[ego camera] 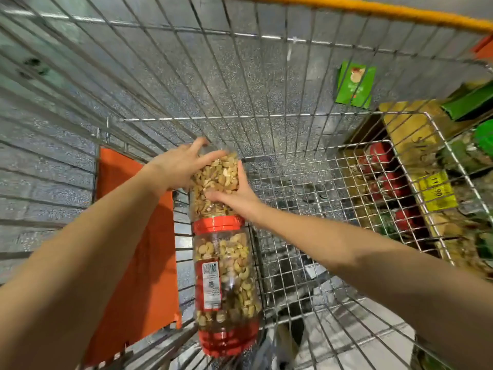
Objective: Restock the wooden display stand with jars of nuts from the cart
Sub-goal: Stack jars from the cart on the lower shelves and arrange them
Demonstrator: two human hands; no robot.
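Both hands clamp the far jar (216,180) inside the cart (240,117): the left hand (178,169) has its fingers curled over the end, and the right hand (240,198) has its fingers wrapped around the side. The jar's red lid meets a second jar (226,276) nearer than the fingers. An orange flap (133,249) lies to the left. To the right, past the wire, the stand (400,124) holds red-lidded jars (384,182).

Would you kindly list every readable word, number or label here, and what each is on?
"11.90": yellow price tag on the wooden display stand.
Red barcode label on the nearer clear plastic jar of nuts: print too small to read.
Green packet beyond the wire cart: text too blurred.
Farther jar of nuts, held by left hand and right hand: no text showing.
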